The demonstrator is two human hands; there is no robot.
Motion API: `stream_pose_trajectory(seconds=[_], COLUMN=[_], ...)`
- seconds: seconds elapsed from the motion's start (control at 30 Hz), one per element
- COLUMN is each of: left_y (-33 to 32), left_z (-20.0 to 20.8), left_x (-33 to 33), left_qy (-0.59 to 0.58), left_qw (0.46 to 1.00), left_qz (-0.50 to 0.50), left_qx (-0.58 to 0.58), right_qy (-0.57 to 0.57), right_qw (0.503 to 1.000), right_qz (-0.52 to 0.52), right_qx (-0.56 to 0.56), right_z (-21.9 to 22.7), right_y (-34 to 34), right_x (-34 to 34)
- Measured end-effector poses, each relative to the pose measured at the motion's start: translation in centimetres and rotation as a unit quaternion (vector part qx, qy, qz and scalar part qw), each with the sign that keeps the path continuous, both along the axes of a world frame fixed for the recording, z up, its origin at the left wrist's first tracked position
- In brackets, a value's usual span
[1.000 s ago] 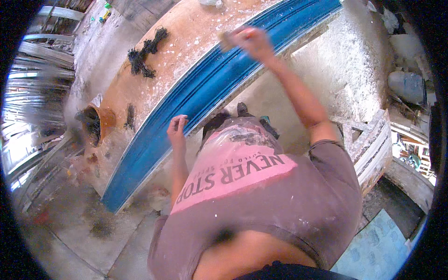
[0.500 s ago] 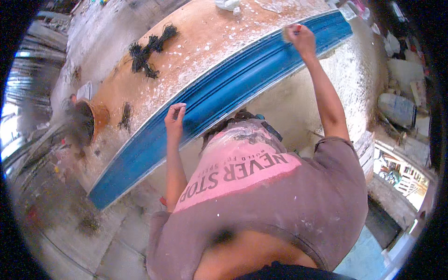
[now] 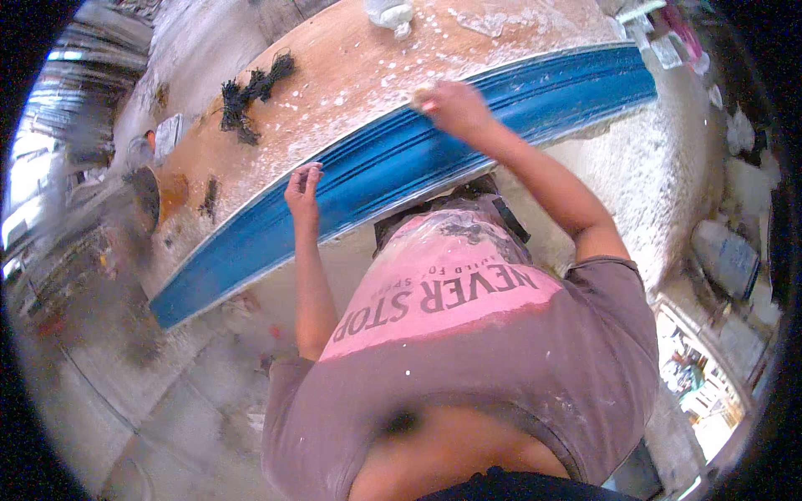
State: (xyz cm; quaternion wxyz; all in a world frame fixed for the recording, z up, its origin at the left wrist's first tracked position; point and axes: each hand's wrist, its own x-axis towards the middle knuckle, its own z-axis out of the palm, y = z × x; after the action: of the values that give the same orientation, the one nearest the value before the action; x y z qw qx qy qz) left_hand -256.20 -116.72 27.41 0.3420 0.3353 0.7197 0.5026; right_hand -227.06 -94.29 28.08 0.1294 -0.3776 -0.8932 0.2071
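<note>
A long blue mould [image 3: 393, 159] with ridges running along it slants across the view, its rim whitened. My right hand [image 3: 458, 110] is over its upper edge, right of the middle. Closed fingers there hold a small pale tan thing [image 3: 423, 94] with red on it, perhaps a brush; motion blurs it. Farther left, my left hand [image 3: 302, 184] is at the mould's far rim. Its fingers are curled together, with something whitish at the tips; whether they pinch a small thing cannot be made out.
Beyond the mould, a brown tabletop [image 3: 334, 50] is spattered white. On it lie dark fibre bundles [image 3: 251, 96] and a whitish plastic bag [image 3: 390, 14]. A round brown container [image 3: 163, 196] stands left. A bluish container [image 3: 725, 257] and clutter are at the right.
My right hand has swept left along the mould from near its right end, still holding the tan and red thing. My left hand stays near the far rim. The view has shifted slightly.
</note>
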Motion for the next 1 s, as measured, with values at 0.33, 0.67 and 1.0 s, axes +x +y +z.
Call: stream_pose_trajectory(seconds=[0.33, 0.67, 1.0], left_y=[2.6, 4.1, -10.2], left_z=[0.2, 3.0, -4.7], left_x=[24.3, 29.2, 33.4], left_qy=[0.075, 0.102, -0.026], left_qw=[0.996, 0.988, 0.963], left_qz=[-0.020, -0.039, 0.245], left_qx=[-0.049, -0.110, -0.112], right_qy=[-0.043, 0.212, -0.048], right_qw=[0.988, 0.919, 0.952], right_qz=[-0.066, 0.331, 0.301], right_qx=[0.132, -0.020, 0.039], right_z=[6.3, 2.5, -1.0], right_y=[15.3, 0.3, 3.8], right_x=[19.4, -5.1, -2.0])
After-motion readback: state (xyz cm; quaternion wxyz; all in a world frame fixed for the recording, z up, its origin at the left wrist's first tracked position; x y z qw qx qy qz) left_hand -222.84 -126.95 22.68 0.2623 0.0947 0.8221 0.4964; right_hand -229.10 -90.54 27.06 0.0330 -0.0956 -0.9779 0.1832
